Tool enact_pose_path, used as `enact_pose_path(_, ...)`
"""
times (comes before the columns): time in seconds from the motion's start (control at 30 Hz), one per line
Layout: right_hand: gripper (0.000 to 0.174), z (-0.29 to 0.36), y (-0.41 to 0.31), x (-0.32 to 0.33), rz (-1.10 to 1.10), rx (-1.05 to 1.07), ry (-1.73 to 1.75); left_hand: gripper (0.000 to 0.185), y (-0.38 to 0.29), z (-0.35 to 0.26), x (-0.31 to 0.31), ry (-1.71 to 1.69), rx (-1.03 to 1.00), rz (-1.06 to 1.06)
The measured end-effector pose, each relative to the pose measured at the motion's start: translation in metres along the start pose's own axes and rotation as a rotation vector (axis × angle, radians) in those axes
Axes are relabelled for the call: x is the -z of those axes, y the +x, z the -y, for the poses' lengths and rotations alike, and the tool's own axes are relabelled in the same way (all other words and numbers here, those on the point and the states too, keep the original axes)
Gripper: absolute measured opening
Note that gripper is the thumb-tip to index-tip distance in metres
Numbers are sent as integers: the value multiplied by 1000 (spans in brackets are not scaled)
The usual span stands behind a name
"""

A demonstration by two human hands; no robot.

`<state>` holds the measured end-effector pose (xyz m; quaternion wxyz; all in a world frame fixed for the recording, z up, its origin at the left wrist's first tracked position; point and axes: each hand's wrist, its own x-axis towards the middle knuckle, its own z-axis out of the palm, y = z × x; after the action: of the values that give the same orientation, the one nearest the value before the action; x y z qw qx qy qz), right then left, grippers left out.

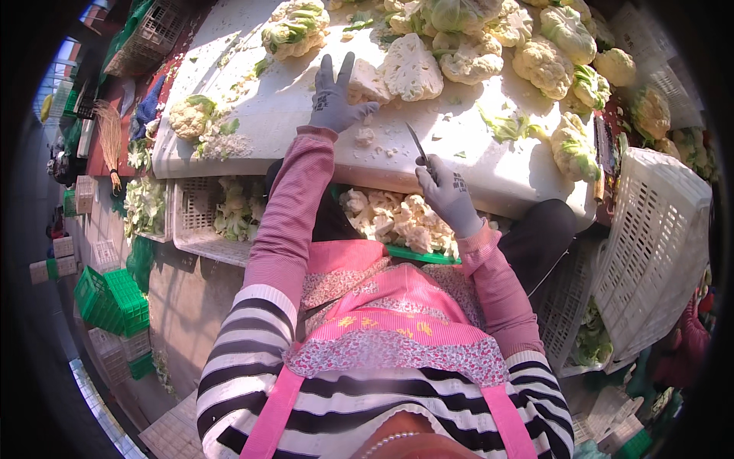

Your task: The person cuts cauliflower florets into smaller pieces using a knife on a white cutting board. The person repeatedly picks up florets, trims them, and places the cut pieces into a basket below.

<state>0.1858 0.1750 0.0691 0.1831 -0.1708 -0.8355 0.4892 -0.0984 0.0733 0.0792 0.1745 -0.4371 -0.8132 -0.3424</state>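
Observation:
My left hand, in a grey glove, is spread over the white tabletop with its fingers apart. Just right of it lies a cut cauliflower piece; whether the thumb touches it I cannot tell. Another cauliflower chunk sits beside that one, cut face up. At the table's front edge, my gloved right hand grips a small knife, its blade pointing up and away from me. Below the edge, between my knees, a green-rimmed container holds many cauliflower florets.
Whole cauliflowers are heaped at the back right. One cauliflower and crumbs lie at left. A plastic crate with leafy trimmings stands below left. Another white crate tilts at my right. Green crates sit on the floor.

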Motion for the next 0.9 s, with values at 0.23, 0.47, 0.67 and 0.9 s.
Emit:
enact_pose_path(0.23, 23, 37, 68, -29, -9, -60, -196, 72, -40, 37, -22, -585, 277, 148)
enact_pose_path(0.47, 22, 31, 102, -86, 22, -95, -215, 61, -66, 23, -7, -589, 333, 30)
enact_pose_path(0.67, 21, 25, 146, -88, 281, -122, -262, 56, -69, 37, -10, -651, 374, 33)
enact_pose_path(0.9, 20, 25, 153, -44, 485, -673, 612, 52, -78, 53, 2, -866, 470, -60)
